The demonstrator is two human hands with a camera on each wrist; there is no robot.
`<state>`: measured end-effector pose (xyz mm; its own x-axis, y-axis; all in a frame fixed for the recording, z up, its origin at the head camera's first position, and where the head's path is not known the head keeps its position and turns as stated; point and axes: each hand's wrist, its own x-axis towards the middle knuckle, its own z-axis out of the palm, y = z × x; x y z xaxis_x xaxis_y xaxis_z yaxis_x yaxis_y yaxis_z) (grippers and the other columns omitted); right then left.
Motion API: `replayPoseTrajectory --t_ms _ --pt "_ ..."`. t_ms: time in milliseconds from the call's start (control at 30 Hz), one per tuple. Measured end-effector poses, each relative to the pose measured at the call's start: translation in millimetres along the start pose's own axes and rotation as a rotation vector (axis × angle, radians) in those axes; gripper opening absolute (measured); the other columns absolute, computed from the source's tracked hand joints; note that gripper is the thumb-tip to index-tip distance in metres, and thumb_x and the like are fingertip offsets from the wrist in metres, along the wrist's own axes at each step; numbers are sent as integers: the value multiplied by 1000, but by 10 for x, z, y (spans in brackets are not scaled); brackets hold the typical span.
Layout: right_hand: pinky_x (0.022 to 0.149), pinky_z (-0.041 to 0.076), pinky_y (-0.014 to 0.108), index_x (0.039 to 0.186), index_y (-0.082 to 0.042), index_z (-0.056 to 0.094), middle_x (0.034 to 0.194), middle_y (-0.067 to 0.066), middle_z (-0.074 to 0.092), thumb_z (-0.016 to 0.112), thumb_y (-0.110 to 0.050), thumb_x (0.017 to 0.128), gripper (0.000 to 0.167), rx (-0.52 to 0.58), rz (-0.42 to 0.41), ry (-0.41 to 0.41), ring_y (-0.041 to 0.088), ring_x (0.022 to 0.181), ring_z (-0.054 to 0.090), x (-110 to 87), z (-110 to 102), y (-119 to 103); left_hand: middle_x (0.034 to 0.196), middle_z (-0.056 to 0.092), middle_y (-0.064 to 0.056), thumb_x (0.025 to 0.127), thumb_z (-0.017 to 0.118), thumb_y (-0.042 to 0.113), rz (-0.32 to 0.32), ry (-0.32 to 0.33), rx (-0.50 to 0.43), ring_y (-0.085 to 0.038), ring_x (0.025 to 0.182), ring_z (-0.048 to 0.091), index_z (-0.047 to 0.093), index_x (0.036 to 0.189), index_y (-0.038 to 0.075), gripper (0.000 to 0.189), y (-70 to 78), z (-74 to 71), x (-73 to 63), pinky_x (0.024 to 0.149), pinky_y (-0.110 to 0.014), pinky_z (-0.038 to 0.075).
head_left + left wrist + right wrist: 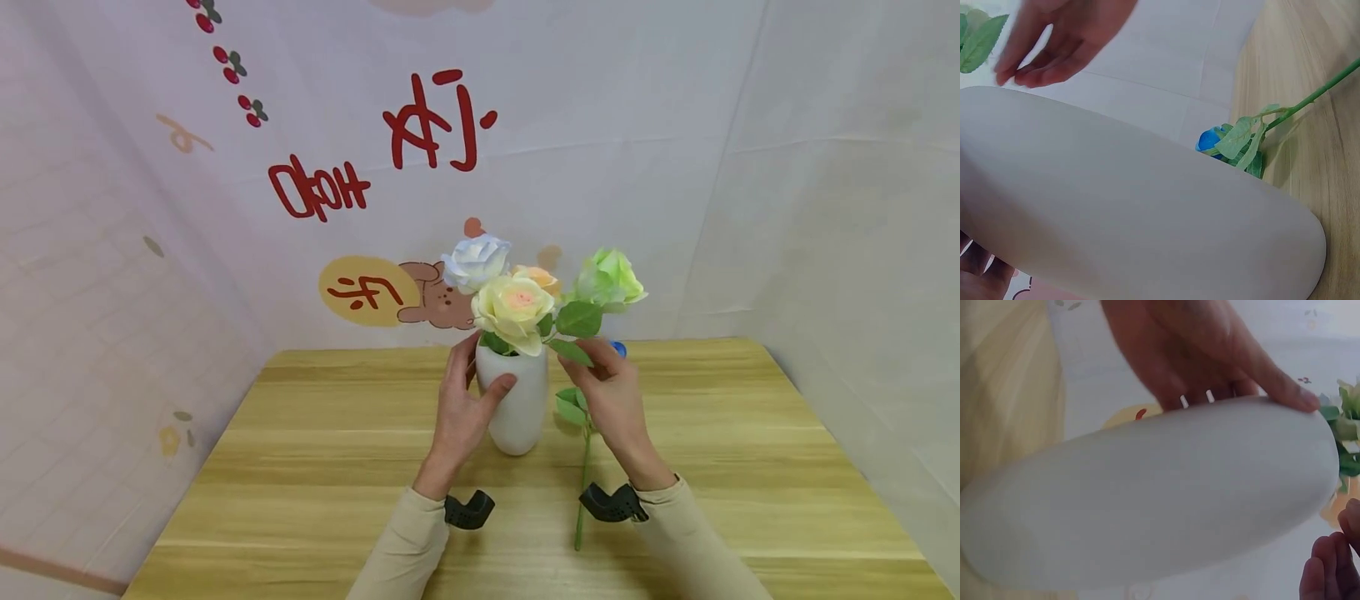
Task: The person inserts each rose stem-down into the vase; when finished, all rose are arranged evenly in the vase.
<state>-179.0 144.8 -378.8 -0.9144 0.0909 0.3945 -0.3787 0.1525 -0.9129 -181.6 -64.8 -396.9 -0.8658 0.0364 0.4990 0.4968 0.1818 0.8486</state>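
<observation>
My left hand [462, 414] grips the white vase [517, 408] round its upper part, thumb on the near side. The vase stands upright on the table. From its mouth rise a pale blue rose [476, 262], a cream rose with a pinkish middle [513, 310], an orange rose [538, 279] partly hidden behind it, and a green rose [609, 279] leaning right. Beside the rim is my right hand [613, 400], close to a leaf [572, 351]. In the left wrist view, the right hand's [1072, 40] fingers are bent loosely, apart from the leaves, with nothing visible between them.
A blue rose [1210, 140] lies on the wooden table [337, 467] right of the vase, its stem [582, 492] toward the near side. My right hand mostly covers its bloom in the head view. A printed cloth wall [600, 108] stands behind the table.
</observation>
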Motion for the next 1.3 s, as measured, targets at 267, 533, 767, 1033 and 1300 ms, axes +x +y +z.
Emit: replayPoseTrajectory --t_ms 267,533,767,1033,1300 --pt "81 56 19 105 -4 77 107 3 72 73 -20 100 18 -68 20 -36 10 94 70 -122 -265 236 148 48 -7 91 69 65 -4 -2 -2 -25 135 52 43 155 13 87 -27 1 13 115 -48 42" --pt "81 56 20 118 -7 76 114 12 74 71 -29 101 29 -208 121 -146 12 95 70 -186 -532 412 149 47 -7 91 71 63 -6 -6 -15 -24 136 51 42 156 14 87 -30 3 50 116 -47 41" --pt "83 56 22 122 -2 74 105 11 76 70 -30 102 34 -271 231 -247 32 99 72 -281 -647 563 148 48 -6 90 71 63 -2 -5 -30 -25 137 51 44 155 14 86 -26 -6 36 117 -48 40" --pt "82 59 27 122 6 71 109 17 75 70 -20 101 33 -245 330 -405 27 98 73 -352 -715 723 149 48 -6 90 72 63 -13 -6 -25 -23 137 50 43 155 15 86 -21 -2 28 117 -47 40" --pt "69 58 26 117 8 72 97 11 74 72 -17 99 31 -291 388 -493 19 85 68 -396 -679 859 149 47 -6 91 72 61 -7 -4 -30 -24 137 50 43 155 15 85 -18 -9 25 117 -46 40"
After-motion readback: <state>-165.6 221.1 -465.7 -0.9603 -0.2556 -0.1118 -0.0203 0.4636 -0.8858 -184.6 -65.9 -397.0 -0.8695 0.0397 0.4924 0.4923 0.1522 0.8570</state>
